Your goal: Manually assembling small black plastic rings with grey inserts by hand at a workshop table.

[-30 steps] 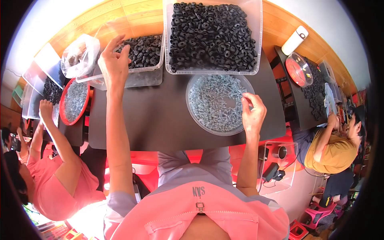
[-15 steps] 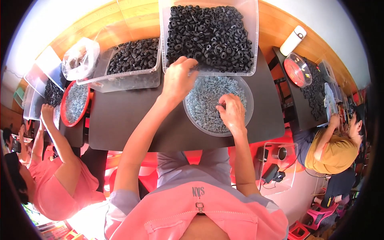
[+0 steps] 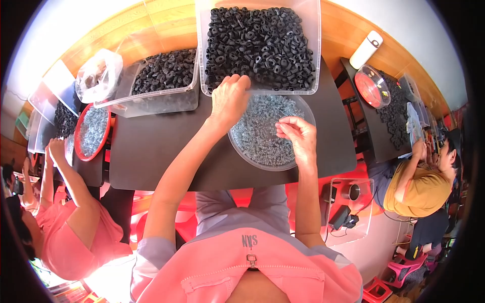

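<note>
The round clear dish (image 3: 262, 151) of small silvery metal parts (image 3: 257, 134) sat on the near right part of the black table (image 3: 151, 151), just near of the large clear bin (image 3: 316, 60) of black ring-shaped parts (image 3: 257, 43). The silvery pieces appeared small, hard and light singly, though the full dish was judged fairly heavy; they looked smooth and apt to slip, so a fingertip pinch on one piece at a time seemed the sound hold, and the dish itself was best taken by its rim. The black rings looked stiff and light, likely rubber or plastic, and not fragile. The right hand (image 3: 298, 134) hung over the right side of the dish with thumb and fingertips drawn together in a pinch; whether a piece lay between them could not be told. The left hand (image 3: 230, 98) reached across the far edge of the dish to the near wall of the large bin, fingers curled downward, its palm hidden, so any contents could not be told. To the left, a second clear bin (image 3: 156, 96) held more black rings, with a clear bag (image 3: 98, 76) beside it. A red-rimmed dish (image 3: 91, 131) of silvery parts stood at far left before another person's hand (image 3: 55, 149). The individual form of the silvery parts was too fine to make out.
</note>
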Motion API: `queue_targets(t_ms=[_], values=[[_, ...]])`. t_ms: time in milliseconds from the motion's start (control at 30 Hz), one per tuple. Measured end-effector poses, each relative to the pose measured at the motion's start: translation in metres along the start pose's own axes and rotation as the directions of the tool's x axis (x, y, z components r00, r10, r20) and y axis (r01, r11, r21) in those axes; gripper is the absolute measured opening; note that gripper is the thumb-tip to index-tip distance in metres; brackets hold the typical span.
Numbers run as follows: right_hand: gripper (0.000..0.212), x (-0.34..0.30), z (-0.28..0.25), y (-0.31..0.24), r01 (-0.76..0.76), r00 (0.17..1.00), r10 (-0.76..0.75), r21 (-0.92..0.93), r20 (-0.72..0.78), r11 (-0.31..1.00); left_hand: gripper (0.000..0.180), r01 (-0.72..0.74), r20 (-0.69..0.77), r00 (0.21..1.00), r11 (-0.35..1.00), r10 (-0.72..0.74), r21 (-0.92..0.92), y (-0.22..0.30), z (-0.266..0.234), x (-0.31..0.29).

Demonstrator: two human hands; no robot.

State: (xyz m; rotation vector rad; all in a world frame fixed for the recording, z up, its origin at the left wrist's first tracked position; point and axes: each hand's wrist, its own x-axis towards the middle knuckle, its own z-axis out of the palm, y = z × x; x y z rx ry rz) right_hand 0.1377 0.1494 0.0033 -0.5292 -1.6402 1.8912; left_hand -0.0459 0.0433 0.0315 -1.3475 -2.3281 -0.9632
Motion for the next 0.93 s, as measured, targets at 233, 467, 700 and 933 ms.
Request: queue_targets(t_ms=[233, 467, 700, 933], values=[[0.008, -0.001, 0.0, 0.006, 0.025, 1.0, -0.025, -0.042, -0.001, 0.999, 0.023, 0.041, 0.011, 0.999, 0.986, -0.039, -0.159, 0.001, 0.004, -0.001], [0.008, -0.001, 0.003, 0.014, 0.042, 0.999, -0.043, -0.088, -0.013, 0.995, 0.024, -0.026, -0.032, 0.999, 0.998, 0.025, -0.051, 0.005, 0.004, -0.001], [0.008, -0.003, 0.002, 0.01, 0.047, 0.998, -0.051, -0.11, -0.041, 0.993, 0.018, -0.003, 0.014, 1.0, 0.906, 0.01, -0.423, 0.004, -0.007, -0.013], [0.009, -0.011, 0.032, -0.014, 0.205, 0.978, -0.192, -0.197, 0.086, 0.959, 0.02, 0.248, 0.318, 0.947, 0.72, -0.04, -0.648, 0.004, -0.017, -0.058]])
